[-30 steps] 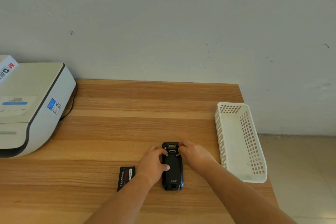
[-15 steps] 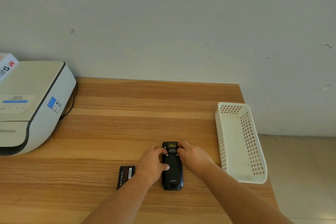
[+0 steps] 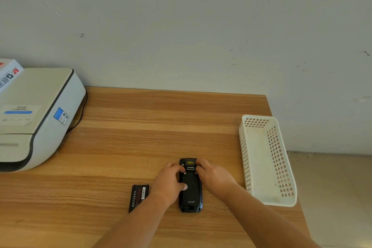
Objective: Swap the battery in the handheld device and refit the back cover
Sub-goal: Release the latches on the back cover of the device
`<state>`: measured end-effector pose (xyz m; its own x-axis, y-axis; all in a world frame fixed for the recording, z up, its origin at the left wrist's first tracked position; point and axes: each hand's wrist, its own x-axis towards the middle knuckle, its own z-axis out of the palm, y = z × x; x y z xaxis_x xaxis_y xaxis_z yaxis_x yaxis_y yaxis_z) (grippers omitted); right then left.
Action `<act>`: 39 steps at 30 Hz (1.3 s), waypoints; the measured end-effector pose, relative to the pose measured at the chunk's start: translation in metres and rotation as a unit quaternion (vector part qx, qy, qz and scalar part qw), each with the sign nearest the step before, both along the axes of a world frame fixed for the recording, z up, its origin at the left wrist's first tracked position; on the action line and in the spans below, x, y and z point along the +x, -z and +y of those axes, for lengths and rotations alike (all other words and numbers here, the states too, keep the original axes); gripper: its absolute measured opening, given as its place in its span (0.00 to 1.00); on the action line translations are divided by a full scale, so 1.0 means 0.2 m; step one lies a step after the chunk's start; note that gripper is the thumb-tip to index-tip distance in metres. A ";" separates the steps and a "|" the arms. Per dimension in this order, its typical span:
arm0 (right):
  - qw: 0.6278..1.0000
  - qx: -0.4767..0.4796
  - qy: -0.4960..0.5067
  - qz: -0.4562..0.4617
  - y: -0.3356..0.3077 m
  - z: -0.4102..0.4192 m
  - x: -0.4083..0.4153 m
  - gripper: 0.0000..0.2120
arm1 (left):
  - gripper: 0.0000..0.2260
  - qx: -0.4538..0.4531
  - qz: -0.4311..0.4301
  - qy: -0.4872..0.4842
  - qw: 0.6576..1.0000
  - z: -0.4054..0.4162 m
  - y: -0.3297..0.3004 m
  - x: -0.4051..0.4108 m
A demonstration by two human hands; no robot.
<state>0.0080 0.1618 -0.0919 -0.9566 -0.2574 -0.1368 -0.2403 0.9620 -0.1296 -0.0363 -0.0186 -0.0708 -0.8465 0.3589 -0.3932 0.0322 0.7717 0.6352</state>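
A black handheld device [image 3: 190, 193] lies face down on the wooden table [image 3: 141, 137], its back cover in place. My left hand [image 3: 168, 182] rests on its left side, thumb on the cover and a fingertip at the upper left corner. My right hand [image 3: 212, 175] presses on the upper right corner by the yellow scanner window. A loose black battery [image 3: 138, 197] lies flat on the table just left of my left wrist.
A white perforated plastic basket [image 3: 267, 159] stands at the table's right edge. A large white printer [image 3: 34, 115] with a black cable fills the back left. The wall runs close behind the table.
Both hands stay on the device's upper corners; only the camera view has shifted slightly. The battery has not moved.
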 end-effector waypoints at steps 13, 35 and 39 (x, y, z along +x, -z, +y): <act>0.937 -0.211 0.276 -0.038 -0.03 -0.11 0.07 0.07 | 0.21 -0.023 0.016 -0.002 1.000 0.01 -0.01 0.00; 0.586 -0.453 0.671 -0.036 -0.11 -0.35 0.01 0.13 | 0.20 0.012 0.008 -0.019 1.000 -0.01 0.02 0.01; 0.585 -0.465 0.663 -0.037 -0.11 -0.35 0.02 0.12 | 0.20 0.017 0.016 -0.023 0.999 -0.01 0.02 0.01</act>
<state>0.0117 0.0926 -0.0694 -0.4005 0.7087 -0.5808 0.6767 -0.1987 -0.7090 -0.0338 -0.0203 -0.0753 -0.8739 0.3325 -0.3546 0.0176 0.7506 0.6605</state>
